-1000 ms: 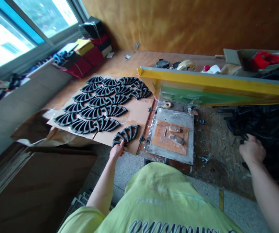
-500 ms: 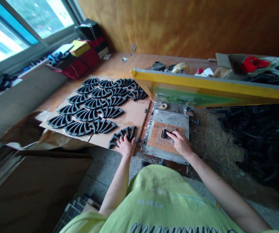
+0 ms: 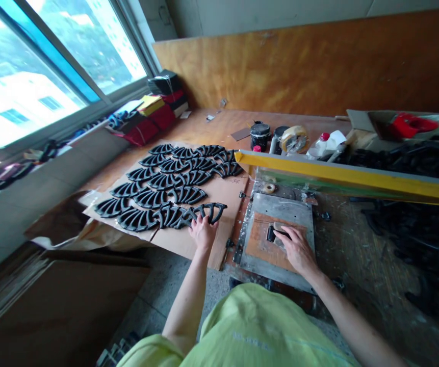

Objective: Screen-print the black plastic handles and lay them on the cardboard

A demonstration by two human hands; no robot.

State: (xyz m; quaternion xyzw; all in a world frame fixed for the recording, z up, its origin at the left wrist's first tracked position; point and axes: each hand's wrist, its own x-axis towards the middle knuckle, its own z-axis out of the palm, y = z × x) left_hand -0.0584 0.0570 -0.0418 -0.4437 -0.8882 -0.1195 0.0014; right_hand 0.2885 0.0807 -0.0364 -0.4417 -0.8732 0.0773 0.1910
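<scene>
My left hand (image 3: 203,232) is closed on the near edge of a group of curved black pieces at the end of the nearest row. More black curved pieces (image 3: 135,218) lie in rows on a cardboard sheet (image 3: 213,251). At the right, my right hand (image 3: 298,250) grips a small black piece (image 3: 270,233), which rests on the brown square (image 3: 259,244) of a grey metal plate (image 3: 280,205). The fingertips of my right hand are on the piece's right end.
A yellow-edged screen frame (image 3: 341,176) slants above the plate's far side. Behind it stand a black jar (image 3: 259,135), a tape roll (image 3: 294,138) and an open box (image 3: 385,127). A dark heap of black pieces (image 3: 429,244) lies at the right.
My left hand has moved the black pieces under it against the nearest row. The view has tilted up, and the screen frame appears lower. My right hand stays at the small black piece.
</scene>
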